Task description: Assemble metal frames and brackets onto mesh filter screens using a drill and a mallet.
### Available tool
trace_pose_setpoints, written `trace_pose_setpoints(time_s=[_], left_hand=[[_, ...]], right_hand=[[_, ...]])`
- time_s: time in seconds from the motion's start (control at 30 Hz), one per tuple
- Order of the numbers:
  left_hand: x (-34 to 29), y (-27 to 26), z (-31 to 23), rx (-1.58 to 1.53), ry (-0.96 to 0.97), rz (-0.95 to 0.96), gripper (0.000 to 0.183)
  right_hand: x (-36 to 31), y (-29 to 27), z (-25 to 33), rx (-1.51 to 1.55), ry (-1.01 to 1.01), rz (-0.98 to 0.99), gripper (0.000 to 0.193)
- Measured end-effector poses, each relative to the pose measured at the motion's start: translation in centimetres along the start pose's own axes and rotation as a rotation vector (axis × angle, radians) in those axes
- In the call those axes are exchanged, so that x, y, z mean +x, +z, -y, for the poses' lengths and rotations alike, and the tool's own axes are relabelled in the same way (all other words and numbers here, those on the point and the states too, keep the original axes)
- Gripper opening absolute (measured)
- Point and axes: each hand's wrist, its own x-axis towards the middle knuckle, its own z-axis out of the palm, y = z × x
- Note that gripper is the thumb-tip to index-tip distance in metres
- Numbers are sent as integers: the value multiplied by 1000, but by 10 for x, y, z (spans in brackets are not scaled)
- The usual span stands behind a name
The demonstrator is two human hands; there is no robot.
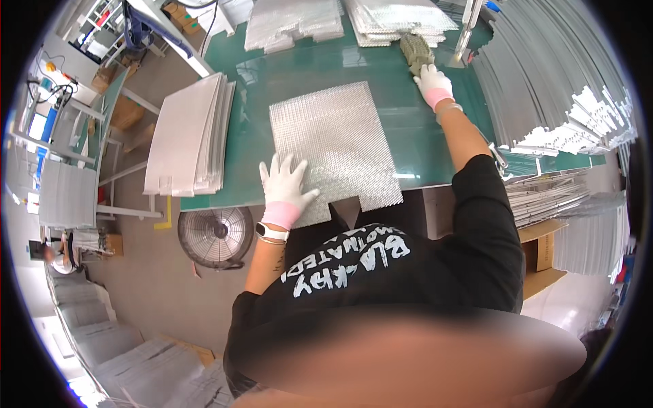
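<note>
A silvery honeycomb-textured sheet [333,136] lies on the green table, its notched near edge reaching over the table's front. My left hand [284,187], in a white glove with a pink cuff, rests flat on the sheet's lower left part with its fingers spread. Farther off to the right, my right hand [432,83], gloved the same way, has its fingers closed at the near end of an olive-green ridged object [415,53]. That object's exact kind I cannot make out. It lies beside a stack of similar silvery sheets [398,19].
Another silvery stack [294,24] stands at the table's far edge. Pale flat panels [183,136] are piled at the left of the green table [252,75]. Many grey panels [544,75] crowd the right side. A floor fan [216,234] stands below the table's left front edge.
</note>
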Motion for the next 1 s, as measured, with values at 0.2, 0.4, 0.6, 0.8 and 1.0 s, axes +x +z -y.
trace_pose_setpoints(time_s=[0.2, 0.4, 0.6, 0.8, 1.0], left_hand=[[-68, 30, 1, -741, 425, -441, 42], [-100, 116, -41, -2239, -565, 169, 39], [-85, 135, -21, -1073, 177, -178, 36], [-81, 148, -25, -972, 204, -317, 47], [-83, 171, -31, -1442, 86, -279, 33]], right_hand=[[-56, -17, -2, 341, -93, -36, 22], [-265, -138, 98, 1285, -553, 312, 21], [-352, -44, 152, 1683, 86, 1089, 29], [-348, -34, 168, 1990, 331, 1035, 22], [-349, -31, 173, 2045, 355, 967, 22]])
